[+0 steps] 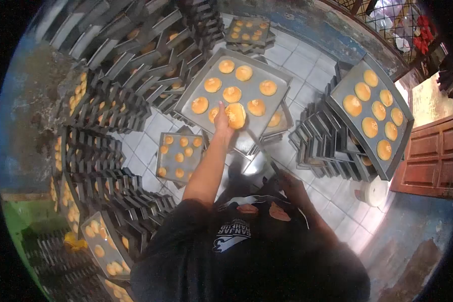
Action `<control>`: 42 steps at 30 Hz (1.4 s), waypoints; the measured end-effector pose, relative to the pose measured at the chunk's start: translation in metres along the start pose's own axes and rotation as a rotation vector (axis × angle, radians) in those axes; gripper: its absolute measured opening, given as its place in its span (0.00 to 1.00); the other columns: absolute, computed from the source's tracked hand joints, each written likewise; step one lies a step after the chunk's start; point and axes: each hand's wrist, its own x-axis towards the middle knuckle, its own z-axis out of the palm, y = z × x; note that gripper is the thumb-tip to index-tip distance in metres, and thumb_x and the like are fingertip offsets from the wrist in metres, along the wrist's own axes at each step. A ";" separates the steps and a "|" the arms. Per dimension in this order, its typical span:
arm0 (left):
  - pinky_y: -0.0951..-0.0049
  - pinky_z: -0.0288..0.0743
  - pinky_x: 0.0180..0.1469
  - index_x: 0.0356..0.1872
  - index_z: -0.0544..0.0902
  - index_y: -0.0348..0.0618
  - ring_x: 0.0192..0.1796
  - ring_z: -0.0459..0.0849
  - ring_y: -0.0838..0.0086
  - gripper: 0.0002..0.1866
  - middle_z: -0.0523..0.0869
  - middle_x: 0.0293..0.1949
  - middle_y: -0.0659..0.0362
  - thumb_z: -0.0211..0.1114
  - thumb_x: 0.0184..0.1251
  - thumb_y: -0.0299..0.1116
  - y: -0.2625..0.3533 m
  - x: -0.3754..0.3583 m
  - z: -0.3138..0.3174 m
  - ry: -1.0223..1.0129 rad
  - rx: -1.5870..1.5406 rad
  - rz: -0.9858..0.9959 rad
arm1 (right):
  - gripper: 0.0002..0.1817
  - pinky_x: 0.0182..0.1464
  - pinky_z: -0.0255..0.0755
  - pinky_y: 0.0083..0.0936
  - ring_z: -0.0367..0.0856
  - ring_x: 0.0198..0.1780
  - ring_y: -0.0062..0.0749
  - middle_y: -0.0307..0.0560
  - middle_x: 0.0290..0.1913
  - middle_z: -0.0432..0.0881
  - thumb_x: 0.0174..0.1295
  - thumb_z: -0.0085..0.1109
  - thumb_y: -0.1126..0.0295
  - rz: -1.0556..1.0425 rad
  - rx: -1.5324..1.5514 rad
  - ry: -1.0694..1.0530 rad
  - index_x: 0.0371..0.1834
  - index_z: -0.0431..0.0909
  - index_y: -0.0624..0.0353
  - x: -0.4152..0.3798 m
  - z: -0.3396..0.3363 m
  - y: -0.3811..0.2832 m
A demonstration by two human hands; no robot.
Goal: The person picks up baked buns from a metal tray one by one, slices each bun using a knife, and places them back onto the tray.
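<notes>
My left hand (222, 123) holds a round golden bun (235, 115) over the near edge of a grey metal tray (186, 103), its thumb against the bun's side. Several more buns lie spread on that tray, among them one near the middle (232, 94). Lower right, my right hand (287, 182) is dark and partly hidden beside my shirt. A long thin object (259, 146) runs from near it up toward the tray's edge; what it is and how the fingers lie on it are unclear.
On the right stands a tall stack of trays with buns on the top one (332, 95). A smaller tray (161, 161) lies lower left. Crowded tray stacks (105, 141) line the left side. A white bucket (375, 192) stands near a reddish wooden door (428, 156).
</notes>
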 end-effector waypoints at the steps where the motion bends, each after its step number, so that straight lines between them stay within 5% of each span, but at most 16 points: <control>1: 0.55 0.85 0.50 0.54 0.79 0.35 0.46 0.90 0.60 0.29 0.87 0.49 0.52 0.57 0.77 0.58 -0.004 0.012 -0.006 0.006 -0.019 -0.017 | 0.25 0.44 0.77 0.31 0.84 0.36 0.33 0.53 0.40 0.86 0.71 0.57 0.68 0.040 0.041 -0.010 0.72 0.72 0.58 -0.008 0.000 0.008; 3: 0.57 0.81 0.49 0.47 0.83 0.33 0.43 0.89 0.60 0.27 0.87 0.48 0.51 0.56 0.80 0.54 -0.016 0.032 -0.029 0.112 0.726 0.390 | 0.25 0.43 0.77 0.30 0.83 0.36 0.32 0.52 0.40 0.85 0.71 0.57 0.66 0.032 0.008 0.039 0.70 0.73 0.59 -0.020 0.011 0.038; 4: 0.56 0.76 0.49 0.43 0.84 0.30 0.42 0.87 0.56 0.24 0.87 0.45 0.48 0.59 0.78 0.47 -0.002 0.024 -0.030 0.114 0.911 0.449 | 0.24 0.42 0.76 0.29 0.82 0.36 0.31 0.50 0.40 0.85 0.72 0.57 0.65 -0.018 -0.064 0.098 0.70 0.74 0.60 -0.025 0.022 0.060; 5: 0.56 0.76 0.49 0.43 0.84 0.30 0.42 0.87 0.56 0.24 0.87 0.45 0.48 0.59 0.78 0.47 0.008 0.036 -0.040 0.118 0.901 0.432 | 0.25 0.38 0.74 0.25 0.79 0.35 0.26 0.43 0.37 0.84 0.72 0.57 0.64 0.207 0.047 0.062 0.70 0.74 0.61 -0.028 0.033 0.077; 7: 0.52 0.76 0.50 0.45 0.84 0.31 0.46 0.85 0.51 0.21 0.86 0.43 0.44 0.64 0.72 0.45 0.027 0.068 -0.060 0.227 1.260 1.089 | 0.26 0.37 0.71 0.22 0.76 0.34 0.22 0.38 0.36 0.81 0.73 0.57 0.63 0.349 0.212 0.093 0.71 0.73 0.59 -0.025 0.037 0.037; 8: 0.52 0.76 0.50 0.45 0.84 0.31 0.46 0.85 0.51 0.21 0.86 0.43 0.44 0.64 0.72 0.45 0.038 0.081 -0.069 0.223 1.258 1.069 | 0.28 0.53 0.76 0.31 0.83 0.45 0.35 0.54 0.49 0.86 0.72 0.57 0.64 0.462 0.207 0.006 0.74 0.69 0.57 -0.018 0.036 0.020; 9: 0.52 0.77 0.51 0.45 0.84 0.33 0.48 0.84 0.49 0.22 0.85 0.43 0.43 0.67 0.68 0.47 0.048 0.093 -0.076 0.204 1.507 0.933 | 0.28 0.53 0.76 0.31 0.83 0.45 0.35 0.54 0.49 0.86 0.72 0.57 0.64 0.478 0.198 0.006 0.74 0.69 0.57 -0.011 0.044 0.018; 13: 0.50 0.77 0.55 0.43 0.84 0.35 0.51 0.83 0.46 0.28 0.83 0.47 0.40 0.74 0.57 0.54 0.058 0.101 -0.086 0.041 1.895 0.630 | 0.26 0.36 0.68 0.19 0.72 0.33 0.17 0.36 0.34 0.80 0.73 0.56 0.62 0.364 0.295 0.133 0.73 0.72 0.58 0.016 0.073 0.009; 16: 0.52 0.77 0.56 0.48 0.82 0.33 0.52 0.83 0.47 0.34 0.83 0.48 0.41 0.79 0.50 0.54 0.055 0.080 -0.085 -0.053 1.887 0.654 | 0.26 0.38 0.68 0.19 0.73 0.34 0.18 0.36 0.35 0.81 0.72 0.56 0.64 0.259 0.249 0.113 0.72 0.73 0.58 0.044 0.073 -0.014; 19: 0.55 0.79 0.56 0.55 0.79 0.34 0.54 0.84 0.52 0.39 0.84 0.50 0.42 0.87 0.43 0.43 0.044 0.066 -0.085 -0.070 1.658 0.620 | 0.25 0.37 0.70 0.21 0.75 0.33 0.20 0.37 0.35 0.82 0.70 0.56 0.66 0.164 0.640 0.160 0.70 0.75 0.57 0.080 0.072 -0.037; 22: 0.62 0.80 0.59 0.58 0.76 0.37 0.56 0.85 0.63 0.26 0.84 0.53 0.53 0.75 0.65 0.39 0.048 0.056 -0.073 -0.264 0.716 0.262 | 0.24 0.39 0.73 0.24 0.77 0.33 0.23 0.39 0.34 0.82 0.70 0.55 0.67 -0.303 0.151 0.297 0.69 0.74 0.59 0.116 0.070 -0.027; 24: 0.62 0.81 0.59 0.58 0.76 0.38 0.56 0.85 0.63 0.24 0.84 0.54 0.53 0.71 0.69 0.39 0.063 0.030 -0.043 -0.351 0.389 0.178 | 0.25 0.41 0.75 0.26 0.79 0.33 0.25 0.41 0.33 0.82 0.71 0.53 0.67 0.109 0.328 0.083 0.70 0.72 0.60 0.125 0.047 -0.087; 26: 0.62 0.82 0.58 0.57 0.78 0.42 0.54 0.87 0.65 0.19 0.86 0.52 0.56 0.63 0.76 0.45 0.068 0.024 -0.021 -0.410 -0.104 -0.004 | 0.25 0.41 0.75 0.25 0.79 0.33 0.24 0.41 0.33 0.82 0.72 0.52 0.67 0.014 0.250 0.093 0.71 0.72 0.61 0.130 0.033 -0.106; 28: 0.61 0.83 0.57 0.56 0.79 0.44 0.52 0.87 0.65 0.20 0.87 0.49 0.57 0.64 0.76 0.48 0.073 0.005 0.005 -0.374 -0.162 0.037 | 0.26 0.40 0.75 0.23 0.78 0.32 0.22 0.41 0.30 0.81 0.73 0.53 0.66 -0.246 0.285 0.182 0.72 0.70 0.65 0.132 0.033 -0.103; 31: 0.62 0.83 0.55 0.52 0.82 0.48 0.48 0.89 0.67 0.22 0.89 0.43 0.59 0.64 0.73 0.55 0.071 -0.013 0.031 -0.370 -0.203 0.103 | 0.27 0.38 0.77 0.28 0.81 0.31 0.24 0.50 0.27 0.82 0.73 0.57 0.63 -0.306 0.238 0.177 0.71 0.71 0.68 0.122 0.018 -0.100; 42: 0.63 0.86 0.45 0.46 0.84 0.48 0.40 0.89 0.69 0.18 0.90 0.39 0.60 0.69 0.70 0.51 0.016 -0.050 0.074 -0.565 0.096 0.252 | 0.27 0.42 0.78 0.28 0.86 0.34 0.29 0.51 0.33 0.87 0.73 0.57 0.65 -0.239 0.243 0.230 0.72 0.70 0.65 0.085 -0.037 -0.100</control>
